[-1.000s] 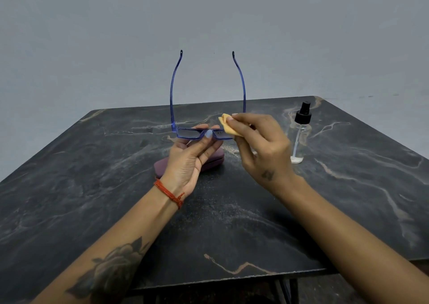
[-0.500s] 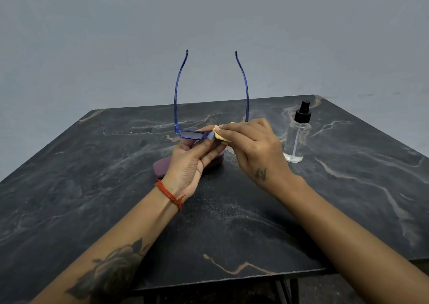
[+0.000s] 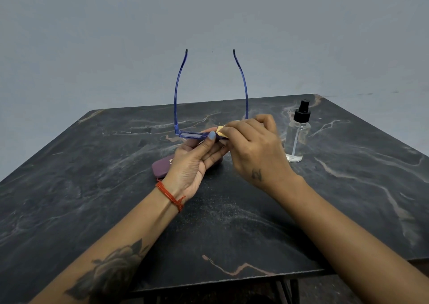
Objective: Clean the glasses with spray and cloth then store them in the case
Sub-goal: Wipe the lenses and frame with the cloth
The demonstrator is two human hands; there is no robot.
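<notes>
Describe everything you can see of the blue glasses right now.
The glasses have a translucent blue frame that looks like plastic, with a rectangular lens visible on the left. Both temples are unfolded and point upward, away from the camera. The left hand holds the frame near the bridge, above the table and the maroon case. The right hand presses a yellow cloth against the right lens, which is hidden.

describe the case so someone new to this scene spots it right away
Start at the dark marble table. Near its middle, just beyond the left hand, lies the case, partly hidden behind that hand. It is the only purple thing there, low and rounded, unlike the tall clear bottle.
</notes>
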